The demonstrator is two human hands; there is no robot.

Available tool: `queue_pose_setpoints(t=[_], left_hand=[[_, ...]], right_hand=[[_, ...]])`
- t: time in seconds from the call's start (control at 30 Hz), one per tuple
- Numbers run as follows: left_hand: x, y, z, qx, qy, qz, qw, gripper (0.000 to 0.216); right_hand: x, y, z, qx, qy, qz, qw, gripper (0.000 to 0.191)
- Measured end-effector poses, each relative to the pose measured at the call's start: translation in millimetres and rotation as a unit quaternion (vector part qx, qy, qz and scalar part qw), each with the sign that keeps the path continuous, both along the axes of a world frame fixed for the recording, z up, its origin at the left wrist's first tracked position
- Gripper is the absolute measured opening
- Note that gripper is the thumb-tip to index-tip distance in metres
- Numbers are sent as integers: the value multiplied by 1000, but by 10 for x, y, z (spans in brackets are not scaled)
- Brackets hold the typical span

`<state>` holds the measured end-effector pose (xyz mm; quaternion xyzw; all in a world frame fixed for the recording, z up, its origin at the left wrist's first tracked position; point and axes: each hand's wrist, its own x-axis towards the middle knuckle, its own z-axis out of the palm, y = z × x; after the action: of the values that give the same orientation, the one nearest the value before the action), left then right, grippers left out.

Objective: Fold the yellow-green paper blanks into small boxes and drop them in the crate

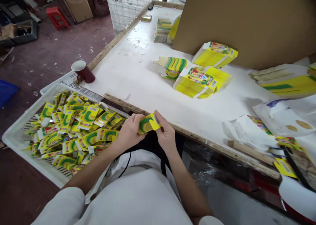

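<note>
Between my two hands, just over the table's near edge, is a small yellow and green carton [146, 125] with a barcode on its right end. My left hand [130, 132] is closed around the carton's left end. At the right end, my right hand [166, 132] pinches the carton, thumb and fingers by the barcode flap. To my left, a white plastic crate [17, 136] holds many similar yellow cartons [90, 116], heaped loosely. On the table [148, 93], a stack of flat yellow cartons [197, 81] lies beyond my hands.
A maroon mug [84, 71] stands at the table's left corner. Another flat carton stack [214, 53] lies by a large cardboard sheet [242, 24]. Crumpled white bags [286, 116] lie at right. A wooden strip [118, 35] edges the table. A red stool [57, 17] stands on the floor.
</note>
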<state>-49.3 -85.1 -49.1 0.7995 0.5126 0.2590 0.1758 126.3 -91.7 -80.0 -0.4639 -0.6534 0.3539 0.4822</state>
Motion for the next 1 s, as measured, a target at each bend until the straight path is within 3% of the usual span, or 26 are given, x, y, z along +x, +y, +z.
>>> queue_pose_setpoints(t=[0.1, 0.2, 0.4, 0.6, 0.83, 1.0], left_hand=[[-88, -19, 72, -16, 1, 15, 1000, 50], [-144, -5, 137, -14, -5, 9, 1000, 49], [-149, 38, 208, -17, -6, -24, 1000, 59], [-126, 33, 208, 37, 7, -19, 999, 51], [-129, 61, 188, 21, 12, -35, 999, 50], [-299, 3, 185, 0, 25, 2, 1000, 50]], right_hand=[[55, 10, -43, 37, -58, 77, 995, 56], [129, 26, -21, 64, -88, 96, 989, 38], [336, 125, 186, 38, -110, 168, 979, 25], [190, 79, 127, 19, -65, 73, 995, 19], [19, 34, 101, -84, 46, 10, 995, 60], [3, 26, 4, -128, 81, 82, 985, 90]])
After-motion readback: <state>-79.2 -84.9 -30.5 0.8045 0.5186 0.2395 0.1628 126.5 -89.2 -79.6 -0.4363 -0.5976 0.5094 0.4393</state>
